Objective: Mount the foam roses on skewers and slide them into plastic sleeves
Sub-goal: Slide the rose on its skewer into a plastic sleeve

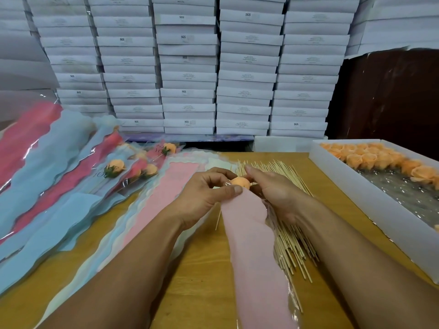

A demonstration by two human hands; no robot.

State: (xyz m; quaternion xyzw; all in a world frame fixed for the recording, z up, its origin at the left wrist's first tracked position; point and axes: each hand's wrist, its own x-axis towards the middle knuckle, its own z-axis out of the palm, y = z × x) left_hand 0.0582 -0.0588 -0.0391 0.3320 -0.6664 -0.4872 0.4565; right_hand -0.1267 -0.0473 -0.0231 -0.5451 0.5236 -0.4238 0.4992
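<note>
Rose [240, 182]: sitting at the mouth of the pink sleeve [256, 252], between both hands.
Left hand [204, 193]: pinching the sleeve's edge beside the rose.
Right hand [276, 193]: curling round the sleeve's other side; its hold is partly hidden.
Tip: I'd be keeping the mouth spread, easing the rose in straight.
Skewers [292, 243]: lying loose under the right wrist.

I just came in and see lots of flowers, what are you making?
A person is packing an orange foam rose into a pink plastic sleeve. The left hand pinches the sleeve's open top, and the right hand holds the other side, with the rose sitting right at the opening. A pile of thin wooden skewers lies on the wooden table under the right hand. More orange roses wait in the white tray on the right, and finished sleeved roses lie on the left.
</note>
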